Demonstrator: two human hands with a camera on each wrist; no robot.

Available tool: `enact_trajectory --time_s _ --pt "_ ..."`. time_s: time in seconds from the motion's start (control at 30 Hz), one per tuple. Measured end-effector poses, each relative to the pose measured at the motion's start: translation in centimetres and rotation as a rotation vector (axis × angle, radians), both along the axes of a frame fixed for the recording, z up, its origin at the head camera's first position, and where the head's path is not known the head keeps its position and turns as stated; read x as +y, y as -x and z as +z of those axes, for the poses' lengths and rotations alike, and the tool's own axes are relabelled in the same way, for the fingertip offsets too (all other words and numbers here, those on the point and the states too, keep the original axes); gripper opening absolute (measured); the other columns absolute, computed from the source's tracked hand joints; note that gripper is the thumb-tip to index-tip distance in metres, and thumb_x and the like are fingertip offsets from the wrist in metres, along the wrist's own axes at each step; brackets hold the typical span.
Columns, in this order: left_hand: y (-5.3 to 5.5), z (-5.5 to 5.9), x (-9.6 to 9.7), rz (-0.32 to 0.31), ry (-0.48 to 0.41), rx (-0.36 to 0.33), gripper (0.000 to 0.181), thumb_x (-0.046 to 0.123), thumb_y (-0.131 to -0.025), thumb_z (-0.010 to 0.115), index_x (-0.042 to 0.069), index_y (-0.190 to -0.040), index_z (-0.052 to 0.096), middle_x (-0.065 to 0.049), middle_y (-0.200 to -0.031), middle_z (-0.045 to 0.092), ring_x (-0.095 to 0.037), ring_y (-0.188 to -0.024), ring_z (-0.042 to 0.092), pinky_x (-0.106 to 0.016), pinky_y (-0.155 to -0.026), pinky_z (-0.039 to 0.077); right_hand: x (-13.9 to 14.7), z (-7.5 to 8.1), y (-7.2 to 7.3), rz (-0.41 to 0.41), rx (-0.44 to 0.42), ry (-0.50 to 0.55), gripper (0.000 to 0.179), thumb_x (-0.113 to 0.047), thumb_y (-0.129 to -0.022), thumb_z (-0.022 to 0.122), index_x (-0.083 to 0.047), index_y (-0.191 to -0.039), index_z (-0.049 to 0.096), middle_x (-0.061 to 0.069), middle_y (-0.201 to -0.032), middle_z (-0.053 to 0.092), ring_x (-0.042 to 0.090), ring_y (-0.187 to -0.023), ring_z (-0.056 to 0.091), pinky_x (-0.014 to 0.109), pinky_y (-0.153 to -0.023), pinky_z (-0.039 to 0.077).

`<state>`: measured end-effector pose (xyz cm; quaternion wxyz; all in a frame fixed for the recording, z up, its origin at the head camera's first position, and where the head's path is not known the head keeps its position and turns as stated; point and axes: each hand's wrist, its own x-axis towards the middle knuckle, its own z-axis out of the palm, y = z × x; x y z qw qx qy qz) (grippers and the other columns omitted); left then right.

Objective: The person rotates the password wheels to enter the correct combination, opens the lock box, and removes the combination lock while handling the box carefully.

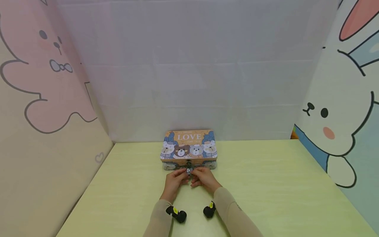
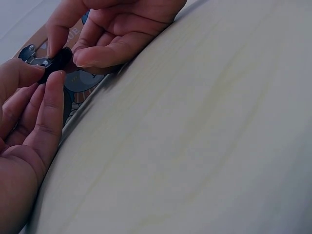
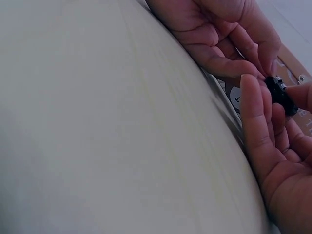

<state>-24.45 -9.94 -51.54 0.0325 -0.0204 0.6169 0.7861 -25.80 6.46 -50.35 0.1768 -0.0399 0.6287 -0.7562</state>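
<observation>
A tin box (image 1: 189, 135) with a LOVE lid and cartoon bears stands at the far middle of the table, its lid down. At its front hangs a small black combination padlock (image 2: 59, 58) with silvery dials, near the metal clasp (image 1: 189, 162). My left hand (image 1: 172, 185) pinches one side of the padlock between thumb and fingers. From the other side, my right hand (image 1: 206, 179) pinches it too, thumb near the dials (image 3: 281, 83) in the right wrist view. Fingers of both hands partly cover the lock body.
The pale yellow-green table (image 1: 266, 184) spreads around the box. A white curtain (image 1: 189, 65) hangs behind it. Printed side panels show a pink bear (image 1: 56, 85) on the left and a white rabbit (image 1: 334, 98) on the right. Black wrist cameras (image 1: 180, 216) sit at both sleeves.
</observation>
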Motion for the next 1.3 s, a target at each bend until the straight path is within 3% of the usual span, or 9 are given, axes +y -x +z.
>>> enact_trajectory --time_s 0.2,0.43,0.73,1.07,1.3 --pt "0.1 -0.2 0.0 -0.001 -0.006 0.011 0.031 -0.006 -0.093 0.062 -0.021 -0.121 0.058 -0.015 -0.103 0.069 -0.012 -0.077 0.069 -0.026 -0.069 0.061 -0.1 0.1 -0.3 0.000 0.018 0.010 0.017 -0.003 -0.099 0.053 0.009 -0.092 0.062 0.008 -0.069 0.056 0.013 -0.057 0.062 0.031 -0.061 0.062" --pt "1.7 -2.8 -0.2 0.004 -0.002 0.005 0.031 -0.005 -0.094 0.063 -0.019 -0.121 0.060 -0.010 -0.101 0.070 -0.011 -0.077 0.069 -0.025 -0.068 0.061 -0.1 0.3 -0.2 0.007 0.003 0.000 0.018 -0.003 -0.100 0.052 0.009 -0.089 0.061 0.008 -0.070 0.055 0.013 -0.057 0.062 0.032 -0.062 0.062" --pt "1.7 -2.9 -0.2 0.012 0.010 0.007 0.033 -0.003 -0.094 0.064 -0.018 -0.123 0.059 -0.010 -0.104 0.070 -0.013 -0.079 0.070 -0.026 -0.068 0.061 0.0 0.5 -0.2 0.013 0.003 -0.008 0.020 -0.004 -0.100 0.052 0.013 -0.094 0.060 0.009 -0.070 0.056 0.012 -0.057 0.062 0.032 -0.062 0.062" --pt "1.7 -3.1 0.0 0.031 0.010 0.019 0.032 -0.004 -0.093 0.065 -0.017 -0.121 0.061 -0.011 -0.104 0.068 -0.013 -0.078 0.069 -0.025 -0.067 0.060 -0.2 -2.5 1.6 -0.022 -0.025 0.010 0.020 -0.009 -0.099 0.053 0.006 -0.088 0.060 0.007 -0.069 0.055 0.014 -0.057 0.062 0.032 -0.059 0.061" --pt "1.8 -3.1 0.0 0.035 0.000 0.013 0.030 -0.006 -0.092 0.064 -0.018 -0.120 0.061 -0.009 -0.102 0.068 -0.013 -0.077 0.069 -0.025 -0.067 0.060 0.0 -2.1 1.5 -0.017 -0.049 0.054 0.021 -0.008 -0.098 0.049 0.006 -0.084 0.057 0.008 -0.070 0.056 0.014 -0.059 0.062 0.034 -0.059 0.062"
